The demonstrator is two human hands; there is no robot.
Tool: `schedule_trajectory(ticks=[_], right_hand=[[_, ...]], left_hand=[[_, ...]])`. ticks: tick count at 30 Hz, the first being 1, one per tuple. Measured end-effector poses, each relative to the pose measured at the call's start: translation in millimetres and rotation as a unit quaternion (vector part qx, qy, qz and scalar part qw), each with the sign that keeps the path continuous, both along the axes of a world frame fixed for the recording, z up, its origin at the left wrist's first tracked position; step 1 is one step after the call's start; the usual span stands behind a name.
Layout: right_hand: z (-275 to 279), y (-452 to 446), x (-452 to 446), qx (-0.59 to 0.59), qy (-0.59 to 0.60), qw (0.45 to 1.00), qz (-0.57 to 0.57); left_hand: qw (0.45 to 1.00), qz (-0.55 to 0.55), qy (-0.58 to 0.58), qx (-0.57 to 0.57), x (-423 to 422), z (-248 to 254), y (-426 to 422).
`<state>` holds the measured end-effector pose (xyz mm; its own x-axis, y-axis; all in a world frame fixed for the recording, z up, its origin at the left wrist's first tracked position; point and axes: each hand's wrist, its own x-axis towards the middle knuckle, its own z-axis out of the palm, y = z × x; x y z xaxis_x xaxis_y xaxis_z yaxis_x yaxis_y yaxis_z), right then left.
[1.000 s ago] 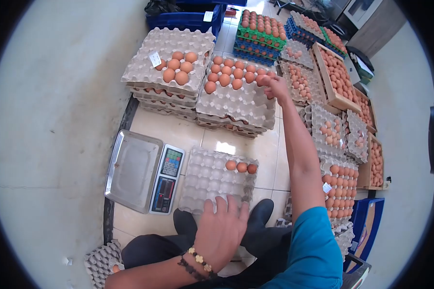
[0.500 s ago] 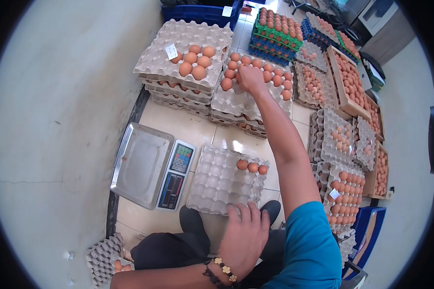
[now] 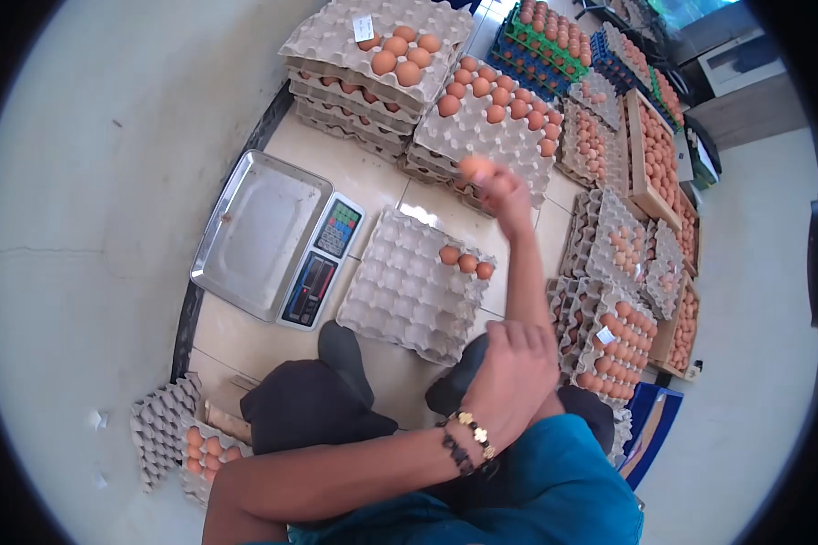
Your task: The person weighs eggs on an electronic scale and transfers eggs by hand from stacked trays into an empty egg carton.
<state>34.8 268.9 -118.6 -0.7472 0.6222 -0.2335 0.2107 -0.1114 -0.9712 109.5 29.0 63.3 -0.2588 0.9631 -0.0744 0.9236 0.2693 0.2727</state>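
My right hand (image 3: 504,194) holds a brown egg (image 3: 476,169) in its fingers, above the front edge of a stack of grey egg trays (image 3: 482,136). Brown eggs sit at the back and right of that stack's top tray. Over my right forearm lies my left hand (image 3: 516,368), with its fingers loosely bent and nothing visible in them; their tips are partly hidden. Between my feet and the stack, a grey tray (image 3: 404,291) on the floor bears three brown eggs (image 3: 467,263) in its back right row. A digital scale (image 3: 311,289) with a bare metal pan (image 3: 262,234) stands left of it.
Another tray stack (image 3: 336,41) with several eggs and a label rises at the back left. Green and blue trays (image 3: 545,50), wooden crates (image 3: 641,173) and grey egg trays (image 3: 609,341) line the right. More trays (image 3: 165,418) lie at the lower left by the wall.
My right hand has left the egg rows with an egg and come nearer. My left hand has moved right, over my right forearm. The view has shifted, with the floor tray appearing higher.
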Motion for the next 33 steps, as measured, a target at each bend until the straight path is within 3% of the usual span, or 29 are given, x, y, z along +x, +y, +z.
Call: schedule_trajectory(ticks=[1,4,10,15,16,18,19,25,26,28,29,32,33], right_hand=[[-16.1,-21.3,10.8,0.043,-0.026,0.999,0.006],[-78.2,-72.7,35.5,0.242,-0.142,0.96,-0.002],[-85.0,-105.7,29.3,0.372,-0.386,0.837,0.107],[-116.7,-110.2,44.4,0.406,-0.27,0.872,0.048],[-117.1,-110.6,49.6,0.402,-0.249,0.88,0.037],[-137.4,-100.3,49.9,0.187,-0.181,0.962,-0.086],[-149.7,-93.1,47.3,0.074,-0.139,0.977,-0.147],[-169.8,-69.8,40.5,-0.087,-0.062,0.992,-0.063],[-149.1,-85.2,33.4,0.079,-0.065,0.994,-0.03],[-109.0,-121.8,23.3,0.398,-0.061,0.914,0.039],[-107.4,-126.0,22.1,0.395,-0.108,0.909,0.078],[-140.7,-122.7,20.6,0.44,-0.073,0.887,0.122],[-151.8,-120.3,22.1,0.498,-0.055,0.855,0.132]], left_hand=[[0.995,0.016,0.007,0.094,5.1,-4.7,-0.4],[0.991,0.009,-0.004,0.135,14.0,-5.5,6.2],[0.987,-0.002,-0.012,0.162,16.6,-15.1,17.7],[0.98,-0.016,0.001,0.197,14.2,-30.8,30.5],[0.981,-0.023,-0.001,0.191,15.9,-33.6,30.8],[0.984,-0.037,-0.008,0.176,18.6,-34.2,30.0],[0.985,-0.042,-0.011,0.167,19.1,-33.2,29.2],[0.982,-0.047,-0.033,0.18,23.9,-31.6,30.8],[0.982,-0.044,-0.036,0.181,23.9,-32.9,31.3],[0.983,-0.042,-0.039,0.177,23.5,-35.0,33.0],[0.983,-0.043,-0.04,0.176,23.0,-35.8,33.9],[0.984,-0.04,-0.041,0.169,22.2,-41.3,36.4],[0.983,-0.036,-0.041,0.173,22.9,-43.2,38.1]])
